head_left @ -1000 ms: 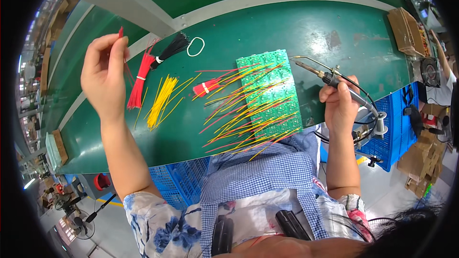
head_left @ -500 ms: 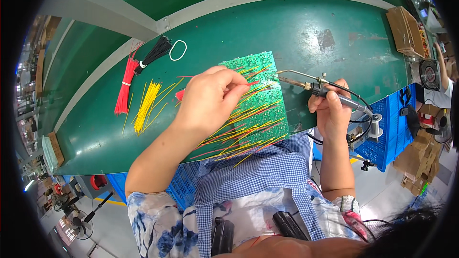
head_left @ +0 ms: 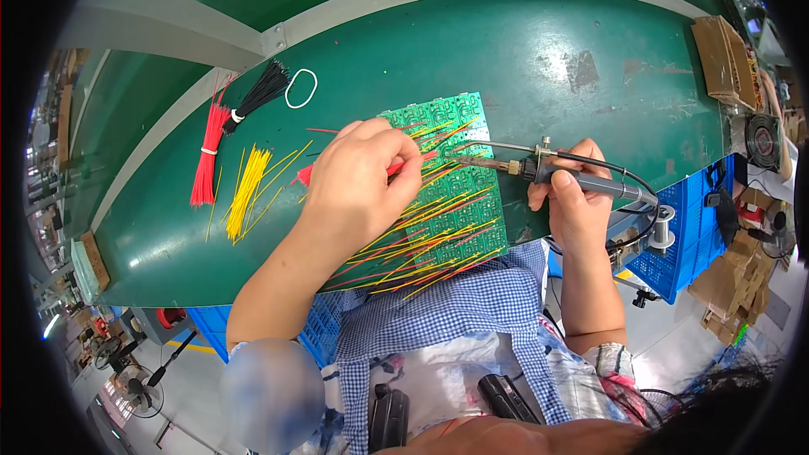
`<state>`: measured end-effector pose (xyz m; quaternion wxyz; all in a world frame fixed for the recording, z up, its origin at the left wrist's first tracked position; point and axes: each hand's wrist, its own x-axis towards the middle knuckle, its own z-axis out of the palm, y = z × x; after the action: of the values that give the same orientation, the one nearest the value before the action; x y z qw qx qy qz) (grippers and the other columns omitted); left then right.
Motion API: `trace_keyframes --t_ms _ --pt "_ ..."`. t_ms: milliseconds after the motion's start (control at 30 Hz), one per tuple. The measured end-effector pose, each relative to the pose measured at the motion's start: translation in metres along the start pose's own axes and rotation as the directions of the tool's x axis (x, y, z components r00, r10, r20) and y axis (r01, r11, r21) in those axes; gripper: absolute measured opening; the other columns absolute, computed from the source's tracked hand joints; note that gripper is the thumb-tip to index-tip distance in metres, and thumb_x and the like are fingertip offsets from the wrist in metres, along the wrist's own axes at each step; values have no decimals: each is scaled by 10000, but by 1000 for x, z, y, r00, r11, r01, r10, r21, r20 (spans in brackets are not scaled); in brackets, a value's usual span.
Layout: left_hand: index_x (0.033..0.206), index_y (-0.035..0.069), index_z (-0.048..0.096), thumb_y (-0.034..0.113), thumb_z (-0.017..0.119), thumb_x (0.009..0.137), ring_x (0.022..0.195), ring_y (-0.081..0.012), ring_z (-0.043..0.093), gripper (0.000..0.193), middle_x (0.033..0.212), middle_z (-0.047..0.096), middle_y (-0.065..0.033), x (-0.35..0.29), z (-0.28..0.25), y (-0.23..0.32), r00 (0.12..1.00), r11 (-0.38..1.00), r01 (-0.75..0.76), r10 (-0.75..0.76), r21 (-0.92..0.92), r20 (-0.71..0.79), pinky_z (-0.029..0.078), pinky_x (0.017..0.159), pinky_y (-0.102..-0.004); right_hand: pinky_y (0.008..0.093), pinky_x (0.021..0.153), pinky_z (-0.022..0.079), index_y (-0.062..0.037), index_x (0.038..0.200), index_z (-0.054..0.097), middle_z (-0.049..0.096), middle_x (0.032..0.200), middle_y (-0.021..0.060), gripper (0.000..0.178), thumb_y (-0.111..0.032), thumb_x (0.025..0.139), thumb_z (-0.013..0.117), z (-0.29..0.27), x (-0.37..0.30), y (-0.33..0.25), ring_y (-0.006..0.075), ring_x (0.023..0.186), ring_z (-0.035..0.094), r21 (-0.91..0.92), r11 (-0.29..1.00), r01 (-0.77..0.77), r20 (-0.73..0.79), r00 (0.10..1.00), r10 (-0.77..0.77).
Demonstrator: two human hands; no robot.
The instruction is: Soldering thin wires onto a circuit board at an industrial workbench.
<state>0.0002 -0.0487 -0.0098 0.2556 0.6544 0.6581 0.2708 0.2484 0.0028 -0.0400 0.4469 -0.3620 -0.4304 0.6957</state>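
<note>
My left hand [head_left: 358,177] is closed with thumb and fingertips pinching red wires [head_left: 304,175], whose ends poke out on both sides of it. It hovers over the left part of a green circuit board panel [head_left: 459,106]. Yellow and red wires [head_left: 438,212] stick out from the panel in rows, many reaching past its left edge. My right hand [head_left: 580,202] grips a soldering iron [head_left: 602,184] with a thin metal feed tube [head_left: 497,146] alongside. The iron's tip is over the upper part of the panel, close to the red wire ends; whether it touches is unclear.
Left on the green table [head_left: 379,42] lie loose yellow wires [head_left: 247,194], a tied red wire bundle [head_left: 205,160], a tied black bundle [head_left: 261,93] and a white loop [head_left: 301,88]. A cardboard box [head_left: 723,63] stands far right. A solder spool [head_left: 662,227] sits by a blue crate [head_left: 687,257].
The soldering iron has moved left, bringing its tip further over the panel toward my left hand. My left hand has shifted slightly left, its red wires still pinched.
</note>
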Motion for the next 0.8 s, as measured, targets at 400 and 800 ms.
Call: trace_keyframes --t_ms 400,800 --pt "736 27 601 18 660 713 659 -221 548 64 701 553 -75 0 1 -4 1000 999 -26 26 -26 -12 439 587 -333 266 561 499 -22 875 450 607 701 104 200 -65 857 644 7 0 -1 129 587 579 -77 997 -17 10 1000 18" --pt "736 29 601 19 667 719 645 -211 561 68 709 561 -74 1 1 -3 1000 1000 16 -16 -8 5 453 566 -322 262 558 494 -14 880 451 595 709 97 182 -35 852 629 7 -2 2 126 591 582 -120 993 6 13 1000 -5"
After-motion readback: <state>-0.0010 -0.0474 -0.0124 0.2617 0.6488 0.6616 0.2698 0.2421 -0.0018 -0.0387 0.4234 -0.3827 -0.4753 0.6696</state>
